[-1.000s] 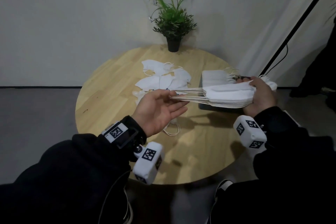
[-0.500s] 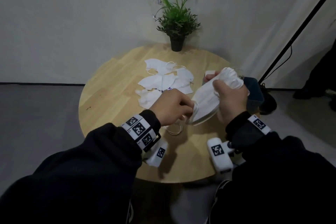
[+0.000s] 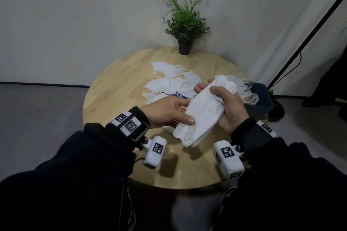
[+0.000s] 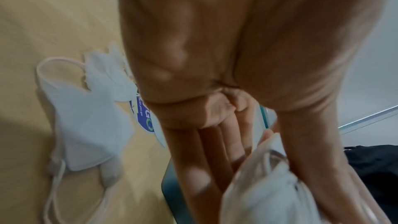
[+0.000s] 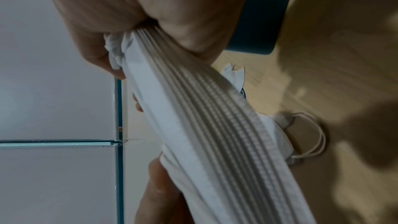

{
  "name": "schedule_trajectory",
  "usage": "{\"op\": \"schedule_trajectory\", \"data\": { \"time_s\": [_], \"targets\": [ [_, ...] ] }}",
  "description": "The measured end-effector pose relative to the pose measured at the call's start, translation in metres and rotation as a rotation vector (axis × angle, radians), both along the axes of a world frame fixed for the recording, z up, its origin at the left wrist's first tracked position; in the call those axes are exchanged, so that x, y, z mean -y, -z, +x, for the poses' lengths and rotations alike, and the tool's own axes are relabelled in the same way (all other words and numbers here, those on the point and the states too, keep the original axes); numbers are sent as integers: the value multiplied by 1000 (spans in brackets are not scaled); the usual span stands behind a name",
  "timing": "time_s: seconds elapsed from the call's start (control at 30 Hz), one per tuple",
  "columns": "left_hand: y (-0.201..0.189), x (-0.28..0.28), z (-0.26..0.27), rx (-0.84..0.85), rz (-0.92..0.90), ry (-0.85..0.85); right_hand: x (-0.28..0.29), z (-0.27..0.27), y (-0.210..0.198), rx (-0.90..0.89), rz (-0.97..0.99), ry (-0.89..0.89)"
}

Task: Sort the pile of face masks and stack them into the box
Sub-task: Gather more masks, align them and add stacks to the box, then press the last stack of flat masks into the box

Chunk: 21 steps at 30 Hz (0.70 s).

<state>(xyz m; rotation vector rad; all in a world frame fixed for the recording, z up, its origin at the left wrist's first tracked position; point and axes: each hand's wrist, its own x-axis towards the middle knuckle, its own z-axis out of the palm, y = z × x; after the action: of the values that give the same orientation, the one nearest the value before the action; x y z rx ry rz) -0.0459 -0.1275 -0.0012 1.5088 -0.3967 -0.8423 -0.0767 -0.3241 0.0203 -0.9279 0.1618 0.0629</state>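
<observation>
Holding mask stack [image 3: 202, 112] beside dark box [image 3: 261, 103], both hands [image 3: 231, 110].

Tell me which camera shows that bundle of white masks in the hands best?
The head view: the whole mask bundle shows, gripped by the right hand and pinched by the left hand. The right wrist view shows only its layered edges; the left wrist view shows one blurred end.

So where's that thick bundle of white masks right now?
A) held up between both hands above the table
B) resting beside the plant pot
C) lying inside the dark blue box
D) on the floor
A: the stack of masks is gripped by the right hand and pinched at its near end by the left hand, above the table, outside the box.
</observation>
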Motion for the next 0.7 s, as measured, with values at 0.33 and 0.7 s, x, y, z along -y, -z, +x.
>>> {"op": "schedule_trajectory", "data": {
  "time_s": [0.33, 0.7],
  "targets": [
    [-3, -30, 11, 64, -196, -254, -19, 8, 4, 97, -37, -37],
    [-39, -84, 30, 212, -421, -578, -73, 26, 89, -421, -868, -474]
  ]
}}
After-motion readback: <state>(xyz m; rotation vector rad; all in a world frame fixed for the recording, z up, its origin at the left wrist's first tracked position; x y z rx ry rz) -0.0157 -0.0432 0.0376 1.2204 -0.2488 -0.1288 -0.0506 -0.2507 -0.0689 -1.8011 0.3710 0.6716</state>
